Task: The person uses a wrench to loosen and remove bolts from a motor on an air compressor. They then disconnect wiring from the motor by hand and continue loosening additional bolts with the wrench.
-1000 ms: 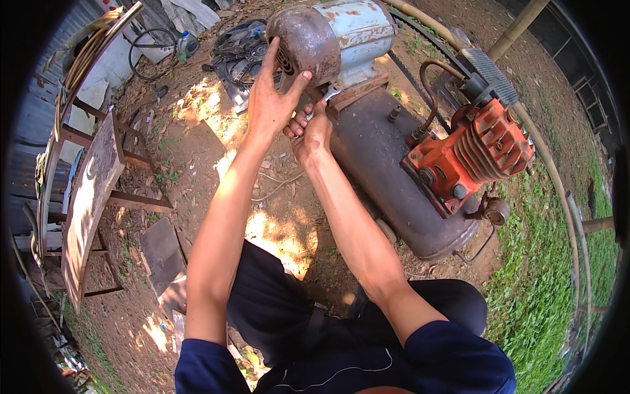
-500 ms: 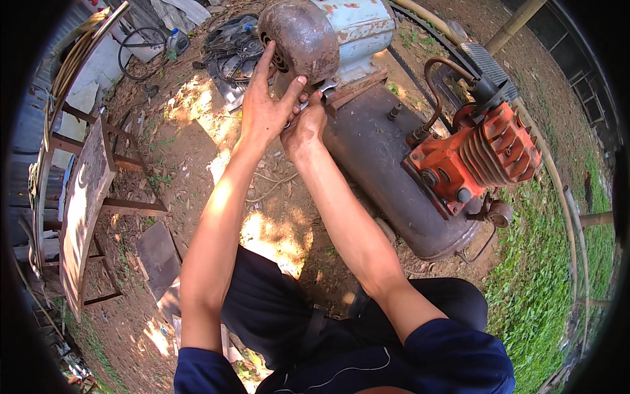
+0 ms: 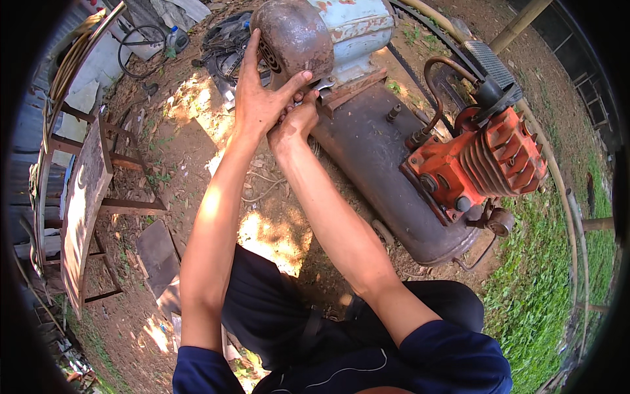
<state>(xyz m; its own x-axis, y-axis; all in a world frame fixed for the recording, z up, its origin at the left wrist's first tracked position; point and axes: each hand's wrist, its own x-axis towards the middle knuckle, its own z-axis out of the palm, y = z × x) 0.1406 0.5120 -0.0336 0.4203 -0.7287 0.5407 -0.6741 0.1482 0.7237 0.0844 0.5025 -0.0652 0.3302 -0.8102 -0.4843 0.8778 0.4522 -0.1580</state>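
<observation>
My left hand [image 3: 261, 108] rests against the rusty, rounded end cover [image 3: 295, 39] of an electric motor, its index finger stretched up beside the vent slots and its thumb spread apart. Just right of it, my right hand [image 3: 293, 125] is closed round a wrench [image 3: 324, 84]. Only the wrench's silver head shows, beside the motor's foot at the end of a rusty mounting bracket [image 3: 354, 90]; fingers hide the rest. The motor's pale blue body [image 3: 359, 29] has peeling paint. Below it lies a dark cylindrical air tank [image 3: 367, 154].
An orange finned compressor pump [image 3: 485, 157] sits on the tank's near right end, with a curved copper-coloured pipe [image 3: 433, 72]. A tilted wooden-topped table [image 3: 85, 203] stands at left. Tangled black cables [image 3: 226, 49] lie behind my left hand. Grass [image 3: 538, 282] covers the right side.
Both hands have shifted slightly left and nearer to me, with the wrench still in my right hand. The motor cover appears slightly farther left and higher in view.
</observation>
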